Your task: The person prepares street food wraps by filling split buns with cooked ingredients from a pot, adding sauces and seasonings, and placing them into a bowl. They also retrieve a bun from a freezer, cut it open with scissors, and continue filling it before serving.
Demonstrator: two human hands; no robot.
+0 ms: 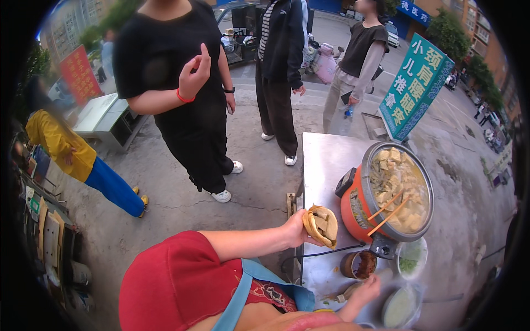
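My left hand is wrapped round a folded flatbread, its open mouth showing tan pieces like tofu inside. It is held over the near left side of the metal-topped table. My right hand, a little blurred, is low over the table with its fingers drawn together; a pale smear by the fingertips hides what they hold. Just beyond it stands a tub of dark red sauce. A bowl of chopped greens and a bowl of pale contents lie to its right.
A big orange electric pot of tofu in broth fills the table's right side, with chopsticks across it. A black cord crosses the table. Several people stand beyond, one in black closest. A green sign stands far right.
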